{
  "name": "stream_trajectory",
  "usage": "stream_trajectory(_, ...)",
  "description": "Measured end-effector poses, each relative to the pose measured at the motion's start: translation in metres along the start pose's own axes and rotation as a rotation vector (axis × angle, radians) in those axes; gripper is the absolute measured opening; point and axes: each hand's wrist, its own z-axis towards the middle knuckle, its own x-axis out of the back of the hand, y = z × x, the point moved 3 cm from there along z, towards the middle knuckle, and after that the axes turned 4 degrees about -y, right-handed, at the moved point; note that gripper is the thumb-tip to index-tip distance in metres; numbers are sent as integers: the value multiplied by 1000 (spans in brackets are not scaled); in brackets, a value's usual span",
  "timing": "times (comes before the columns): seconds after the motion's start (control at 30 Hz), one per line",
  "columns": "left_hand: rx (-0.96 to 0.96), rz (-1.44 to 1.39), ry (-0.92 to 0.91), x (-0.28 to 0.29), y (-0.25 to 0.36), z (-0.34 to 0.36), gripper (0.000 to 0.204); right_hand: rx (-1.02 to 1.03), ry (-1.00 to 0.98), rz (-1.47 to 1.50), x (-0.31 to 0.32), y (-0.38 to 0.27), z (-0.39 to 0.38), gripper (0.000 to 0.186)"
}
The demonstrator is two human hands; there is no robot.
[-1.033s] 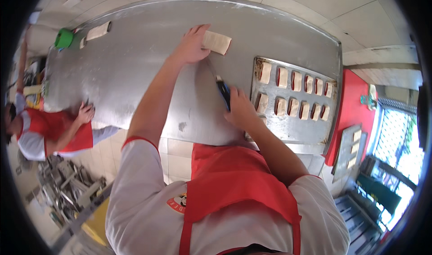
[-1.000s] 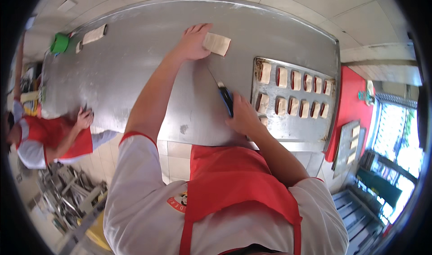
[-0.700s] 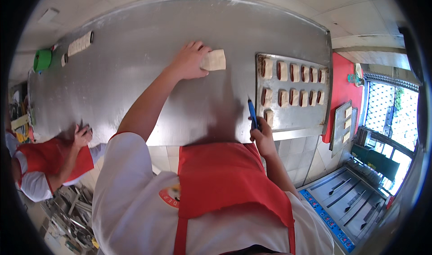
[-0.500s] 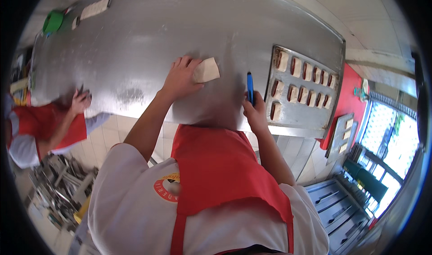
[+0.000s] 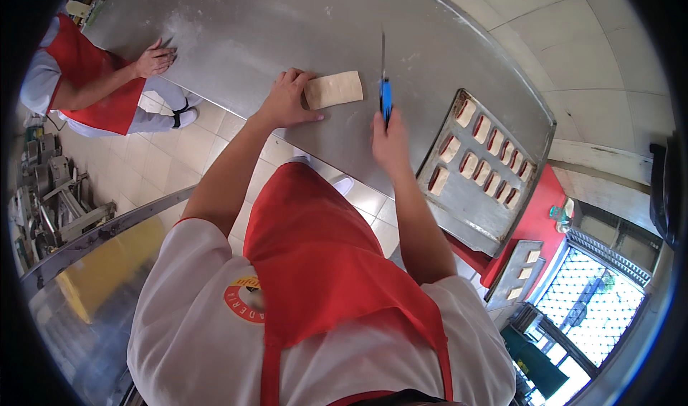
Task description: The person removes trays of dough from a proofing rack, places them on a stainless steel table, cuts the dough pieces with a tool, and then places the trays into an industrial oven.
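A pale rectangular piece of dough (image 5: 335, 90) lies flat on the metal table (image 5: 236, 44). My left hand (image 5: 288, 99) touches its left end, with the thumb at the near edge and the fingers at the far side. To the right of the dough, my right hand (image 5: 390, 139) is closed around the blue handle of a knife (image 5: 386, 94). The thin blade points away from me, above the table and apart from the dough. Part of the handle is hidden inside my fist.
On the right of the table lies a metal baking tray (image 5: 459, 218) with several filled pastry pieces in rows. A smaller tray (image 5: 494, 284) sits lower beyond it. A co-worker in a red apron (image 5: 107, 83) stands at the left, one hand (image 5: 155, 60) on the table edge.
The view has turned and shifted. My right hand has raised the knife, and its blade now shows. More of the dough is uncovered beside my left hand.
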Motion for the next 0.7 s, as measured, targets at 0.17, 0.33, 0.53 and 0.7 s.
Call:
stream_trajectory(0.17, -51, -187, -16, -2, -24, 9, 70, 51, -143, -196, -21, -39, -66, 67)
stream_trajectory(0.33, -123, -267, -97, 0, -38, 25, 58, 104, -160, -291, -49, -53, -46, 71)
stream_trajectory(0.53, -131, -293, -162, 9, -40, 32, 50, 6, -201, -431, -57, -60, -32, 73)
stream_trajectory(0.7, -190, -231, -106, 16, -41, 46, 52, -15, -222, -452, -57, -60, -29, 78)
